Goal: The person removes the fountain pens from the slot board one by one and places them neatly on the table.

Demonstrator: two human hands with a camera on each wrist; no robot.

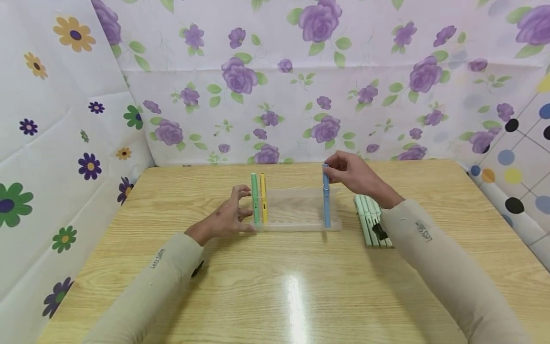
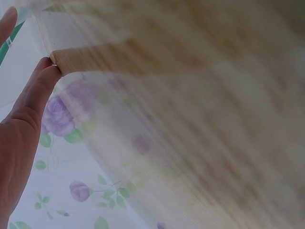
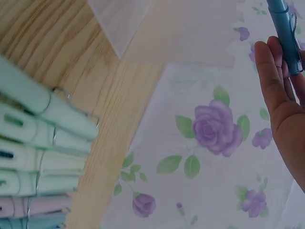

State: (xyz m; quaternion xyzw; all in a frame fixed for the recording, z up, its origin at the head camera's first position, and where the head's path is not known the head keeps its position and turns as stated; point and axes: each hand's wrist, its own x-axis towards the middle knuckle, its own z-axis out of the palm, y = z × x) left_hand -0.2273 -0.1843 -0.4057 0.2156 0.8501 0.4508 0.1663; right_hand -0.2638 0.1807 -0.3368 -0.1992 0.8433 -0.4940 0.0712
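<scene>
A clear plastic pen stand sits upright on the table. At its left end stand a green pen and a yellow pen. My left hand holds that end, thumb low at the front base and fingers behind. The left wrist view shows the fingertips of this left hand at the clear panel's edge. Near the stand's right end, my right hand pinches the upper end of a blue pen. The pen is upright, its lower end overlapping the stand's front ledge.
Right of the stand lies a row of several pens, mostly pale green, partly behind the right sleeve. The wooden table meets a flower-print cloth at its back edge, with more patterned cloth at both sides.
</scene>
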